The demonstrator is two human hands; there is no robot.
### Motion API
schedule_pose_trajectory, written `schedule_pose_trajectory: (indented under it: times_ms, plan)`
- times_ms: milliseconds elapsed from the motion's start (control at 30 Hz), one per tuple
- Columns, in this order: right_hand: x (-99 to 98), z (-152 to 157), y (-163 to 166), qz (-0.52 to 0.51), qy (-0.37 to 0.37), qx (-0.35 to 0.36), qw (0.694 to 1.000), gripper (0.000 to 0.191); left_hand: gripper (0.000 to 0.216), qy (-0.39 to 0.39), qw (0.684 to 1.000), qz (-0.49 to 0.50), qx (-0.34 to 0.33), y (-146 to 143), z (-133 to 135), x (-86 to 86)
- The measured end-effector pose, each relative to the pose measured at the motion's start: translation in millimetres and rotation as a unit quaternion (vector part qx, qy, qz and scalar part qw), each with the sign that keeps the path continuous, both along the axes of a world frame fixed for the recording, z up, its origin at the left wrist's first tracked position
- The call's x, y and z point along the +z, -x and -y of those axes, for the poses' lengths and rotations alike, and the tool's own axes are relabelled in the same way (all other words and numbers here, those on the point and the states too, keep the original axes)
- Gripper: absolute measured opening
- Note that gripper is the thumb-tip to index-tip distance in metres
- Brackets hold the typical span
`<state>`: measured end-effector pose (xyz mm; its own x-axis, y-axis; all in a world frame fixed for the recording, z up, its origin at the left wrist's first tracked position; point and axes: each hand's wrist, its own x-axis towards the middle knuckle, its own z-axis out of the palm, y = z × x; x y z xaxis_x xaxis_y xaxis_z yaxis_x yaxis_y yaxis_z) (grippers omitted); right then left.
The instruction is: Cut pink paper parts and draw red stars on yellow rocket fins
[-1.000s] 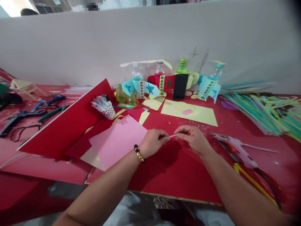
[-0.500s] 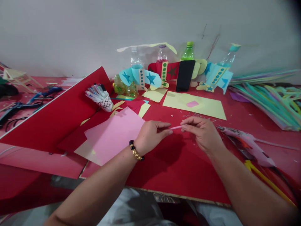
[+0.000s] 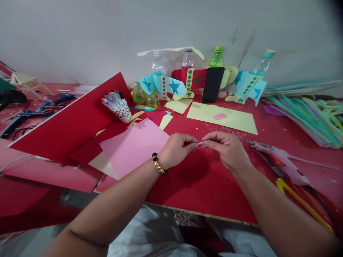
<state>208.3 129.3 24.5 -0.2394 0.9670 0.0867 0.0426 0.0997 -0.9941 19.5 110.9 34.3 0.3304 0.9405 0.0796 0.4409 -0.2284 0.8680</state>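
My left hand point(image 3: 177, 148) and my right hand point(image 3: 225, 147) meet over the red table point(image 3: 198, 189), both pinching a thin pink paper strip point(image 3: 200, 143) between thumb and fingers. Only a short piece of the strip shows between the fingertips. A beaded bracelet point(image 3: 159, 168) circles my left wrist. A pink paper sheet point(image 3: 134, 146) lies just left of my left hand. A pink glue gun point(image 3: 281, 160) lies to the right of my right hand.
Decorated plastic bottles point(image 3: 187, 76) and a black phone point(image 3: 212, 85) stand against the grey wall. A yellow sheet point(image 3: 235, 119) lies behind my hands. A large red sheet point(image 3: 66, 121) and a cup of markers point(image 3: 119, 109) sit at left, stacked coloured paper point(image 3: 308, 117) at right.
My hands have drawn closer together, so less of the pink strip shows between them. The view has shifted slightly.
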Motion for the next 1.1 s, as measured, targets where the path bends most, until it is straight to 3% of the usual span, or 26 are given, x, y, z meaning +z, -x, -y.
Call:
schedule_pose_trajectory:
  times_ms: [300, 833, 967, 1100]
  plan:
    - [-6.5, -6, -6, -0.014, 0.001, -0.031, 0.999, 0.01, 0.019, 0.019, 0.999, -0.03, 0.014, 4, -3, 0.2]
    - [-13.0, -10, -3, -0.011, 0.017, -0.068, 0.997, 0.018, 0.018, 0.034, 0.999, 0.013, 0.027, 19, -13, -7.7]
    - [-17.0, -12, -6, 0.053, -0.029, -0.09, 0.994, 0.029, 0.019, 0.022, 0.998, -0.007, 0.061, 22, -13, -3.0]
    - [-22.4, -14, -7, 0.21, -0.122, -0.08, 0.967, 0.026, 0.02, -0.033, 0.988, -0.096, 0.112, 29, -15, 3.1]
